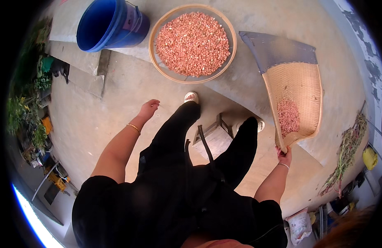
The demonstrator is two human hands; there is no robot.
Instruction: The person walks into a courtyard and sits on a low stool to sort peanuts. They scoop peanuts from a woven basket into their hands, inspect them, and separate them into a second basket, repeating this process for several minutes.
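Observation:
My right hand grips the near rim of a woven winnowing basket, whose far end is edged with grey cloth. A small heap of pinkish shelled peanuts lies in its near part. My left hand hangs over the concrete floor with nothing in it, its fingers loosely curled and partly apart. Ahead stands a round sieve with a pale wooden rim, holding a wide layer of similar peanuts. To its left is a blue plastic bucket with a wire handle; no contents show.
A small wooden stool stands between my legs. Concrete step edges run ahead and to the left. Potted plants line the left side. Dried plant stalks and a filled sack lie at the right.

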